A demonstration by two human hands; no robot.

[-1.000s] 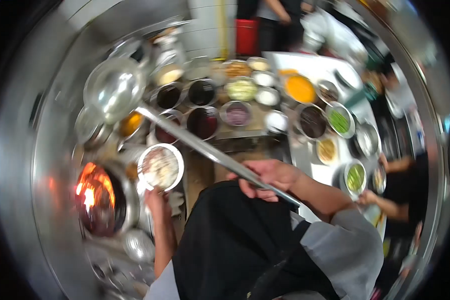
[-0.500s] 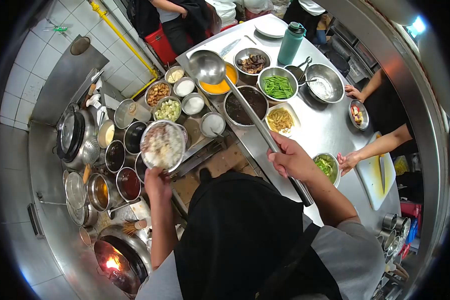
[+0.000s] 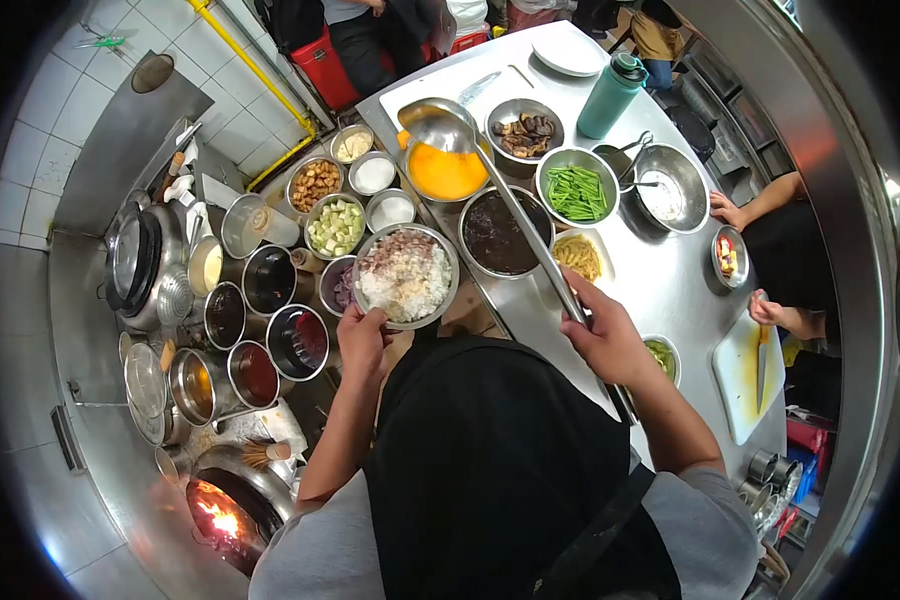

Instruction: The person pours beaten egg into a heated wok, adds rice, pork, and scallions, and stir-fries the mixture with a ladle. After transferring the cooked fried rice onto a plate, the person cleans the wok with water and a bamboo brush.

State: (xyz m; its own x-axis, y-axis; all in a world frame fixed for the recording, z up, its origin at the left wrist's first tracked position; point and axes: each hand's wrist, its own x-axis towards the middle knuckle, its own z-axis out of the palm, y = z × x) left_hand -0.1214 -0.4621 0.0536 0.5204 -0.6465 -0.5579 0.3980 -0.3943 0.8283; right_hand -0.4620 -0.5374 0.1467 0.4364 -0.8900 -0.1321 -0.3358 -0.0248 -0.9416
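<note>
The left hand is clamping the near rim of one bowl of rice — holding it up beside the steel table's edge, where tiled floor is showing. The right hand is closing around one ladle's handle; its scoop is hanging over orange liquid. One green bottle is standing near the far edge.

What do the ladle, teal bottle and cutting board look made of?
Ladle: shiny metal, probably stainless steel, by its silvery highlights. Teal bottle: satin, coated metal or plastic; opaque colour hides which. Cutting board: likely white plastic, no grain showing.
</note>
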